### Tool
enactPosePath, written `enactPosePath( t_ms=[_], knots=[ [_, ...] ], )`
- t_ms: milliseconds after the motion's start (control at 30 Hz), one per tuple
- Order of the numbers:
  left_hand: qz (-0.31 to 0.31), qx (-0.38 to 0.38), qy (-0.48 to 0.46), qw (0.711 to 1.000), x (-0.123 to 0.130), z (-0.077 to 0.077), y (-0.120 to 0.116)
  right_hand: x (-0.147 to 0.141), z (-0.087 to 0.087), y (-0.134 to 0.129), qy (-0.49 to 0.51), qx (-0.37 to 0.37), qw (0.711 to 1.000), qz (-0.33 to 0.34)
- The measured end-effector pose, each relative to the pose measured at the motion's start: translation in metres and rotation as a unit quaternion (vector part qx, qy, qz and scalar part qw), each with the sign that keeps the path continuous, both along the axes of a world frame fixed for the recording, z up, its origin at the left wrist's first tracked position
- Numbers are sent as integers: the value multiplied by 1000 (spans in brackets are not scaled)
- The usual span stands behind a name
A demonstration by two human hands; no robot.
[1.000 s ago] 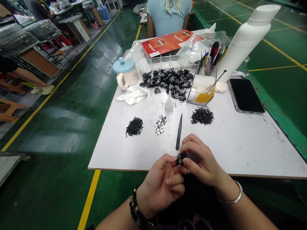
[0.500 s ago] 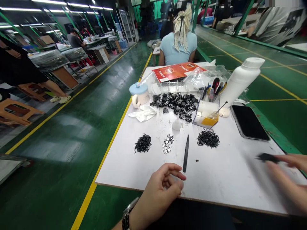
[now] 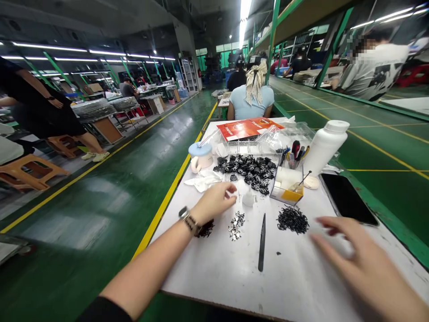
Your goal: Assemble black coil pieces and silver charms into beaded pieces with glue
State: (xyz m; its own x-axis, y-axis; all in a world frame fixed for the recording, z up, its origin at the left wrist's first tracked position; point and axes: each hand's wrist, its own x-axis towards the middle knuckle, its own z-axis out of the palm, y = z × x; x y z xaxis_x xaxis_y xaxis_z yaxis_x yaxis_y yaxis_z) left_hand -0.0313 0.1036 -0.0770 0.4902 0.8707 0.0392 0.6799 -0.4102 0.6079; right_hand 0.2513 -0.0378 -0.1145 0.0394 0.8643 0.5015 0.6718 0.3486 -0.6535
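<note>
- Along the near edge of the white tabletop point(image 3: 214, 279), a wide strip of surface lies open for moving, from the slim black pointed tool point(image 3: 262, 242) down to the brown edge.
- Right hand point(image 3: 365, 264), blurred, hangs over the right part of the tabletop near its edge; its fingers point(image 3: 331, 226) are spread apart and show nothing pinched.
- Left hand point(image 3: 214, 202), with a banded wristwatch point(image 3: 189, 221) on its wrist, sits over the middle of the tabletop. Its fingers point(image 3: 228, 193) curl loosely, and whether they hold anything cannot be told.
- Just below that hand, a small pile of black wire hooks point(image 3: 206, 229) lies partly hidden by the palm and wrist.
- Beside it, between both hands, lies a scatter of silver metal pieces point(image 3: 236, 226).
- Nearer the right hand sits a heap of black wire hooks point(image 3: 292, 220), with a black smartphone point(image 3: 346, 199) beyond it near the green-edged right side.
- Farther up stand a clear acrylic pen holder point(image 3: 286, 188), a white spray bottle point(image 3: 324, 147), and a large heap of black plastic parts point(image 3: 244, 172).
- Past these lie a crumpled white cloth point(image 3: 203, 181), a blue-lidded mug point(image 3: 200, 156), and a red printed box point(image 3: 246, 128).
- Beyond the far edge sits a co-worker in a light-blue top point(image 3: 251, 103).
</note>
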Motion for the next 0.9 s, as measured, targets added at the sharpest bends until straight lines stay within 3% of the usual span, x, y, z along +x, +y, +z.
enactPosePath(
  t_ms=[100,167,333,500,733,800,900],
  knots=[
    [-6,49,44,998,20,-15,52,-54,10,35,-94,-136,985,43],
    [-2,68,67,995,30,-26,73,-80,17,56,-136,-197,970,35],
    [5,91,81,993,28,-42,78,-97,16,89,-154,-214,965,12],
    [-25,99,28,994,0,-28,45,-95,-5,102,-143,-220,965,17],
    [3,113,-120,986,-22,20,-48,-96,-19,110,-139,-203,969,11],
    [36,63,-224,972,-24,24,-71,-95,-20,111,-140,-192,971,13],
    [72,5,-278,958,-23,14,-99,-95,-20,112,-140,-174,975,18]
  ],
)
